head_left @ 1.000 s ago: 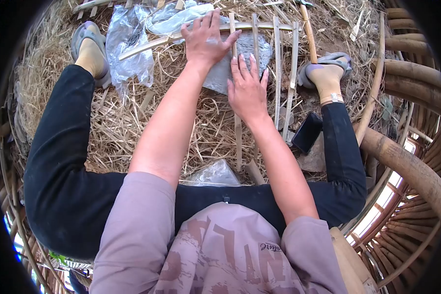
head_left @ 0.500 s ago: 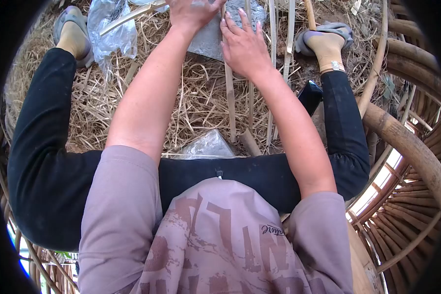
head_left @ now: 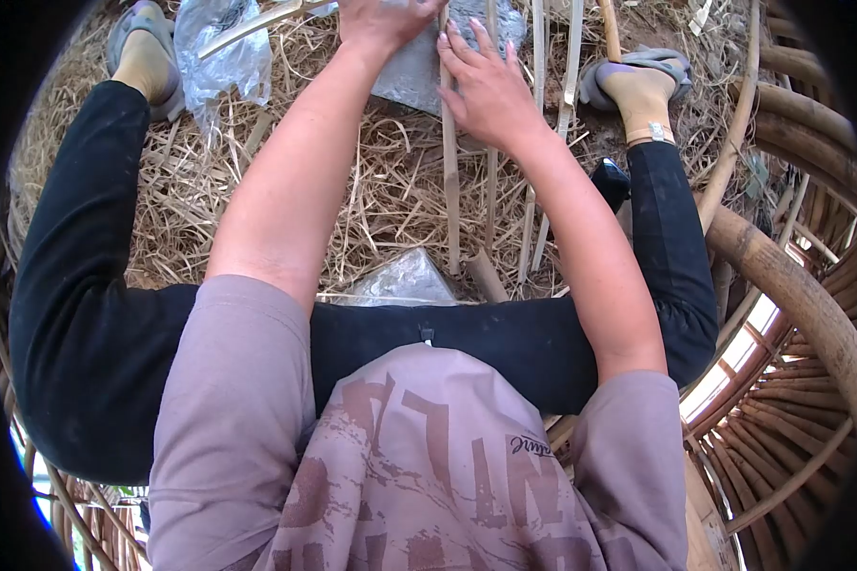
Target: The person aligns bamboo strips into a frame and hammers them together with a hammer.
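My left hand [head_left: 383, 21] is at the top edge of the view. Its fingers are mostly cut off there, so what they hold is hidden. My right hand [head_left: 493, 93] lies palm down with fingers stretched, its fingertips at a pale bamboo strip [head_left: 450, 181] that runs towards me. Below both hands is a flat grey slab [head_left: 405, 88]. More long strips [head_left: 540, 86] lie just right of my right hand. Another pale strip [head_left: 257, 31] slants up towards my left wrist; whether my left hand touches it I cannot tell.
Dry shavings [head_left: 390, 190] cover the ground between my legs. Clear plastic [head_left: 224, 62] lies by my left foot. A grey block [head_left: 405, 278] and a short bamboo piece [head_left: 487, 278] sit near my lap. Curved bamboo poles [head_left: 781, 266] stand at the right.
The whole view has shifted slightly. Both hands have moved a little to the right in the picture, and my right hand sits slightly lower. Its fingers stay stretched at the strip.
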`<state>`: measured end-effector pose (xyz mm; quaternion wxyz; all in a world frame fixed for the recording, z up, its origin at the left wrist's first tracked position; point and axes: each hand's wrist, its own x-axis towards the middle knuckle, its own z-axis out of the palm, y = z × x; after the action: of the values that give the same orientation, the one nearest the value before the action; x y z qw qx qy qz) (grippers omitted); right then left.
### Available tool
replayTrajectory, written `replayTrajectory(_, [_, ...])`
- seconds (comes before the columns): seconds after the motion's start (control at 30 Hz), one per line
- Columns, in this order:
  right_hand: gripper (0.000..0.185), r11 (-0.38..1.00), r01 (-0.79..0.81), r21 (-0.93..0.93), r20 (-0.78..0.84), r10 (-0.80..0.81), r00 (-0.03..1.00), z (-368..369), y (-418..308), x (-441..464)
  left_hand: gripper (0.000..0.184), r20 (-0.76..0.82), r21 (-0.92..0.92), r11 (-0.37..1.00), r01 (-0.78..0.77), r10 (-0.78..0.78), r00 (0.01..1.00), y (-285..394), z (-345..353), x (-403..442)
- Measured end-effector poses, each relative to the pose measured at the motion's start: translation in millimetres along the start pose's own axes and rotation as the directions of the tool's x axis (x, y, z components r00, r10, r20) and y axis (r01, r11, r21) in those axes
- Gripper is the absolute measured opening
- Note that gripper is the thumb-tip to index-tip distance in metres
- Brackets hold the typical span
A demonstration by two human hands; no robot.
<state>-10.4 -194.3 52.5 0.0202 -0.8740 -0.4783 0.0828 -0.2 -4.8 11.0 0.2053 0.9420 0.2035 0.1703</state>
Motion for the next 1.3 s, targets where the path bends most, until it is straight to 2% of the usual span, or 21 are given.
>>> replayTrajectory(0.1, [0.067,0.999,0.015,0.039,0.007,-0.015,1.0,1,5,-1,0.063,-0.015,0.067,0.997,-0.032,0.033,0.999,0,-4,2])
replayTrajectory(0.2, [0.068,0.998,0.018,0.054,0.022,-0.019,1.0,0,6,-1,0.063,0.018,0.032,0.999,-0.017,0.016,1.0,3,-7,1])
replayTrajectory(0.3, [0.069,0.998,0.015,0.06,0.027,-0.017,0.999,-1,6,-1,0.063,-0.097,0.076,0.996,-0.049,0.056,0.994,0,2,1])
replayTrajectory(0.4, [0.069,0.998,0.013,0.069,0.03,-0.015,0.999,-1,6,-1,0.065,-0.043,0.034,0.997,-0.072,0.073,0.996,-5,1,0])
replayTrajectory(0.53, [0.07,0.995,0.003,0.097,0.037,-0.006,0.999,-1,4,-2,0.064,-0.069,0.054,0.997,-0.063,0.067,0.995,-2,-3,-1])
replayTrajectory(0.63, [0.07,0.994,-0.001,0.105,0.048,-0.004,0.999,-3,4,-2,0.062,-0.026,0.0,0.999,-0.049,0.049,0.998,-1,-7,-1])
replayTrajectory(0.83, [0.072,0.994,-0.006,0.106,0.063,-0.001,0.998,-4,5,-1,0.063,-0.024,0.045,0.998,-0.038,0.04,0.999,0,-6,0])
replayTrajectory(0.93, [0.071,0.999,-0.011,0.044,0.103,0.006,0.995,-7,4,-1,0.064,-0.003,0.035,0.999,-0.028,0.028,1.0,0,-7,1])
replayTrajectory(1.13, [0.071,0.998,-0.018,0.063,0.104,0.011,0.994,-6,4,-1,0.063,-0.049,0.065,0.997,-0.041,0.044,0.998,1,-6,0])
replayTrajectory(1.3, [0.071,0.998,-0.022,0.063,0.114,0.015,0.993,-7,5,-1,0.062,-0.024,0.035,0.999,-0.029,0.03,0.999,0,-6,0])
